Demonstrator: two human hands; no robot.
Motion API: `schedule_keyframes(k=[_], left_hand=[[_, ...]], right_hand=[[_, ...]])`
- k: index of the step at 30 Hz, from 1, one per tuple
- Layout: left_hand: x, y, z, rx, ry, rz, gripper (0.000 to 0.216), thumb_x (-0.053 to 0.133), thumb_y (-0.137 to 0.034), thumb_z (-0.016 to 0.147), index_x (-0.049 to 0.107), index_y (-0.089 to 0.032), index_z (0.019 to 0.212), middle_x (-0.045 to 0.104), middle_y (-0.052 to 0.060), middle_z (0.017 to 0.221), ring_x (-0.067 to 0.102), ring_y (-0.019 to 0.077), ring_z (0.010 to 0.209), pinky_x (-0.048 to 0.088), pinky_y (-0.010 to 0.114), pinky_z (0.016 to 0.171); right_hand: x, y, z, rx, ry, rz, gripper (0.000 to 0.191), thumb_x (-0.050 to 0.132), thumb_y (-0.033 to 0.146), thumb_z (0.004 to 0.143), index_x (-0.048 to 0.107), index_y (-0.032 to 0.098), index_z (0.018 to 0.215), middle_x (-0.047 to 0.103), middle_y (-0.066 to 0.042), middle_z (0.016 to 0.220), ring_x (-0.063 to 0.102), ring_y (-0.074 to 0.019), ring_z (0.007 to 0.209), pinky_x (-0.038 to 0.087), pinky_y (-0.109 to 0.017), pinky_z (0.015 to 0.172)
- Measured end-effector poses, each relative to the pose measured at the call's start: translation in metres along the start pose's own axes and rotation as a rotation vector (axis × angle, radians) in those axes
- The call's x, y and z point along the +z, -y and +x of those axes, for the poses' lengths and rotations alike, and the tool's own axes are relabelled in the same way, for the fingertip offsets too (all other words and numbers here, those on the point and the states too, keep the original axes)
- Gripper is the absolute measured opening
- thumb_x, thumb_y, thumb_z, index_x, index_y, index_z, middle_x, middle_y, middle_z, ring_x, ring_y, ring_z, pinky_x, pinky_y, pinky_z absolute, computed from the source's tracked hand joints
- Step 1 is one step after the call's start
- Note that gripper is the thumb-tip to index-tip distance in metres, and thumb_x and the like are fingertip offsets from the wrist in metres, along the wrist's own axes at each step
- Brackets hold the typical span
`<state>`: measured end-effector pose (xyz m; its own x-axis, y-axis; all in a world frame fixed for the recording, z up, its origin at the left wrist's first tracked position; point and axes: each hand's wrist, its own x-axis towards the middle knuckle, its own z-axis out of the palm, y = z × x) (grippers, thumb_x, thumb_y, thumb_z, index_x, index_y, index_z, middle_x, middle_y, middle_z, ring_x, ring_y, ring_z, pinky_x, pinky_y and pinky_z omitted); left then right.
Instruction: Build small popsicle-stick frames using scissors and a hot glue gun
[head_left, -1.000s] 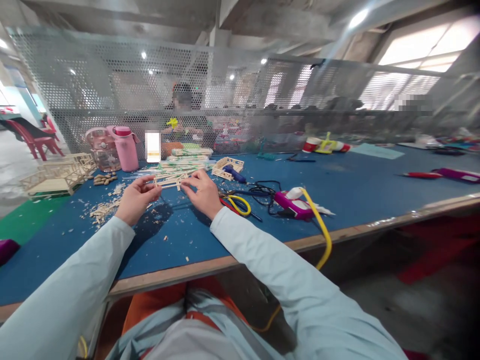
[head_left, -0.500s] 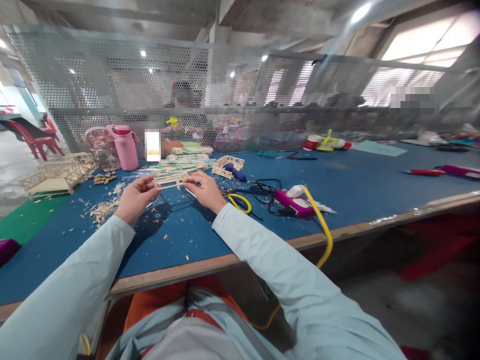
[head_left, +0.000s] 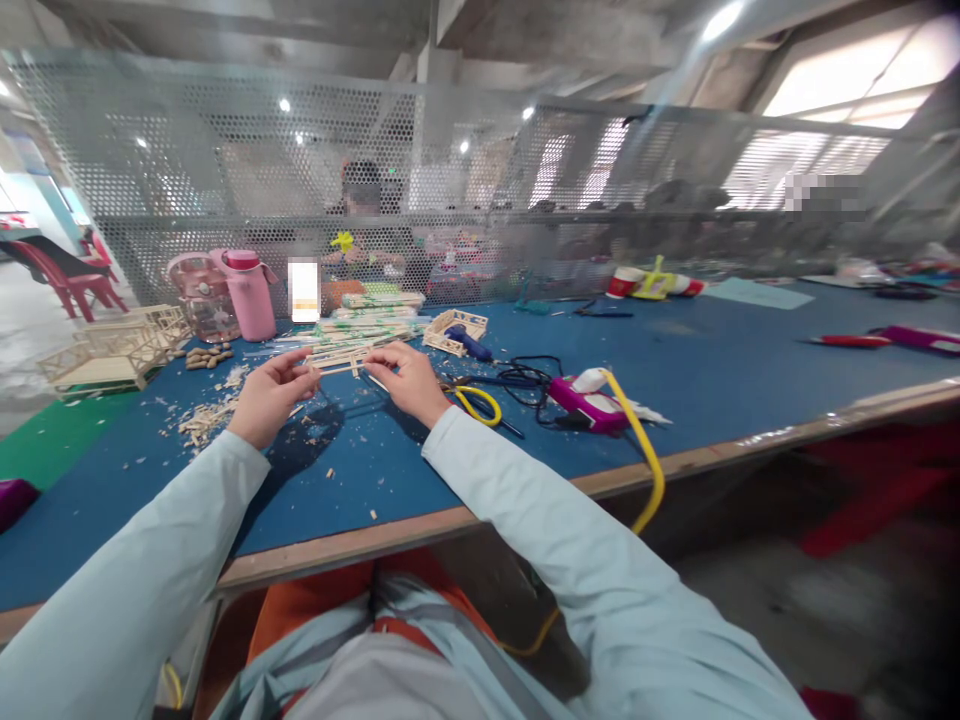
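Note:
My left hand (head_left: 274,392) pinches the left end of a small frame of thin wooden sticks (head_left: 339,370), held just above the blue table. At the frame's right end, my right hand (head_left: 409,380) has its thumb and fingertips closed on it. A pale stick end shows under the right fingers; I cannot tell whether it is joined to the frame. Behind the hands lie bundles of wooden sticks (head_left: 375,325) in printed wrappers. A small wooden tray-like frame (head_left: 442,333) stands to their right, with a blue glue gun (head_left: 469,343) resting against it.
Yellow-handled pliers (head_left: 480,405) and a purple power strip (head_left: 589,405) with a yellow cord lie right of my hands. Pink bottles (head_left: 251,295), a lit phone (head_left: 304,290), wooden models (head_left: 112,350) and wood scraps (head_left: 206,420) are at the left. A mesh partition (head_left: 262,150) stands behind.
Both hands keep their hold on the stick frame and have barely moved. The whole view has shifted very slightly.

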<state>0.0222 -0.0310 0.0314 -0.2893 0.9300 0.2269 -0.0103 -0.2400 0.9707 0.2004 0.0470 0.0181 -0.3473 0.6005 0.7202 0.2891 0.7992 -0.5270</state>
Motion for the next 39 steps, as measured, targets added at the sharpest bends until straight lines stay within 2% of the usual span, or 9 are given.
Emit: schedule_keyframes(k=[6,10,13,19,22,29,35,39], left_hand=[[-0.0014,0.0030,0.0025,0.035,-0.015,0.037,0.067,0.078,-0.033,0.048,0.056,-0.009,0.106,0.061,-0.002,0.062,0.054,0.0078,0.055,0.043,0.022,0.056],[-0.0030,0.0037,0.0035,0.051,-0.019,0.035,0.065,0.078,-0.034,0.049,0.056,-0.010,0.105,0.060,-0.003,0.063,0.053,0.0075,0.055,0.042,0.021,0.054],[-0.0038,0.0044,0.0038,0.056,-0.012,0.050,0.064,0.077,-0.034,0.051,0.055,-0.011,0.106,0.060,-0.003,0.064,0.053,0.0071,0.056,0.042,0.020,0.055],[-0.0032,0.0048,0.0029,0.052,-0.010,0.073,0.065,0.077,-0.035,0.051,0.055,-0.011,0.107,0.060,-0.003,0.064,0.053,0.0075,0.055,0.042,0.021,0.055],[-0.0032,0.0050,0.0029,0.048,0.005,0.087,0.066,0.077,-0.035,0.050,0.055,-0.011,0.108,0.061,-0.002,0.064,0.054,0.0080,0.056,0.042,0.021,0.054],[-0.0039,0.0063,0.0038,0.059,0.015,0.093,0.066,0.077,-0.036,0.050,0.057,-0.011,0.107,0.062,-0.001,0.065,0.054,0.0082,0.057,0.042,0.021,0.055],[-0.0051,0.0075,0.0044,0.104,0.013,0.113,0.064,0.077,-0.037,0.048,0.059,-0.011,0.105,0.063,0.001,0.070,0.059,0.0128,0.066,0.047,0.028,0.068],[-0.0054,0.0068,0.0039,0.197,-0.014,0.177,0.056,0.073,-0.034,0.054,0.060,-0.011,0.104,0.065,0.003,0.073,0.061,0.0149,0.072,0.047,0.030,0.074]], right_hand=[[0.0015,0.0005,-0.0010,0.028,0.014,0.050,0.010,0.061,0.022,0.074,0.067,0.016,0.079,0.063,-0.003,0.079,0.053,-0.0108,0.068,0.043,-0.024,0.068],[0.0015,-0.0026,-0.0004,0.099,-0.002,0.241,0.026,0.057,0.012,0.065,0.058,0.016,0.090,0.060,-0.001,0.079,0.053,-0.0103,0.068,0.044,-0.024,0.066],[0.0004,-0.0061,0.0006,0.196,-0.025,0.372,0.032,0.050,0.007,0.059,0.049,0.017,0.089,0.056,0.002,0.075,0.052,-0.0096,0.067,0.043,-0.022,0.061],[-0.0003,-0.0019,0.0000,0.379,0.041,0.455,0.020,0.053,0.021,0.064,0.046,0.019,0.082,0.052,0.004,0.065,0.049,-0.0091,0.056,0.038,-0.019,0.046],[0.0019,0.0009,-0.0009,0.432,0.078,0.490,0.020,0.056,0.030,0.067,0.045,0.020,0.080,0.053,0.004,0.062,0.050,-0.0097,0.052,0.035,-0.018,0.041],[0.0043,-0.0020,-0.0009,0.418,0.075,0.537,0.023,0.061,0.034,0.067,0.045,0.020,0.077,0.058,0.003,0.064,0.051,-0.0086,0.049,0.036,-0.018,0.041],[0.0022,-0.0004,-0.0004,0.420,0.041,0.542,0.022,0.063,0.030,0.064,0.048,0.018,0.075,0.056,0.005,0.060,0.050,-0.0074,0.049,0.036,-0.017,0.041],[-0.0013,0.0017,0.0005,0.402,0.050,0.617,0.022,0.058,0.026,0.063,0.051,0.018,0.082,0.059,0.002,0.071,0.056,-0.0097,0.059,0.040,-0.017,0.043]])
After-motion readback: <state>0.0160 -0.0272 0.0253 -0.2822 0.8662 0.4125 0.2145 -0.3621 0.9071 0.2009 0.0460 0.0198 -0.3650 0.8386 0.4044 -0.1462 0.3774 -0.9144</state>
